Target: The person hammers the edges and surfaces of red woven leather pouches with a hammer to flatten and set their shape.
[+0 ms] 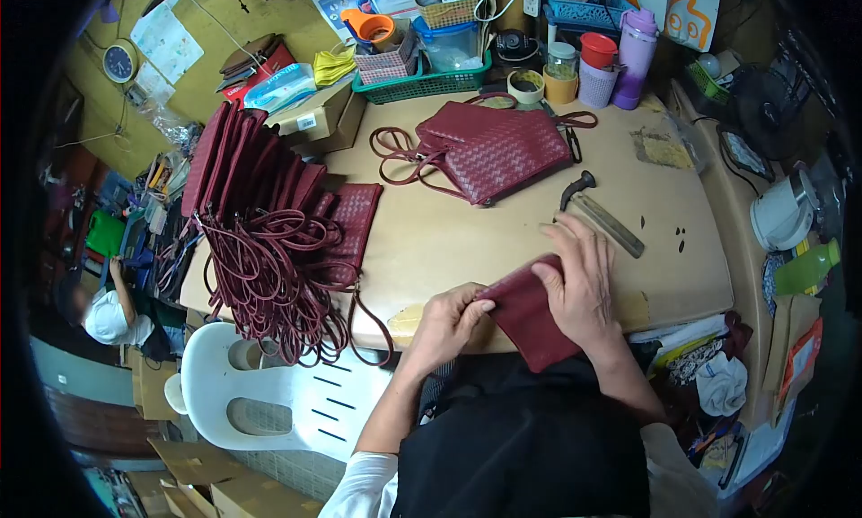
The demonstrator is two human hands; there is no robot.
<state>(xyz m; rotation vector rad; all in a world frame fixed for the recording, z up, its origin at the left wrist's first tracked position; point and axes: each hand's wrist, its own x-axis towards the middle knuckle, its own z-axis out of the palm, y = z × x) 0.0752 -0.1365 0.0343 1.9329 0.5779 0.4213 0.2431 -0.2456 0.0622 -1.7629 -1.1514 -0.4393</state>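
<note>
Crowding the wooden worktable's [467, 240] left edge, a row of maroon woven bags [269, 186] stands upright; the left hand [449, 320] pinches a maroon leather piece [525, 316] at the near edge, the right hand [579, 285] pressing flat on it, probably beside a hammer [575, 188].

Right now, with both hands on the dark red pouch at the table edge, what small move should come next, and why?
Probably slide the pouch farther onto the table: it overhangs the edge while the left hand pinches its corner and the right hand presses it.
</note>
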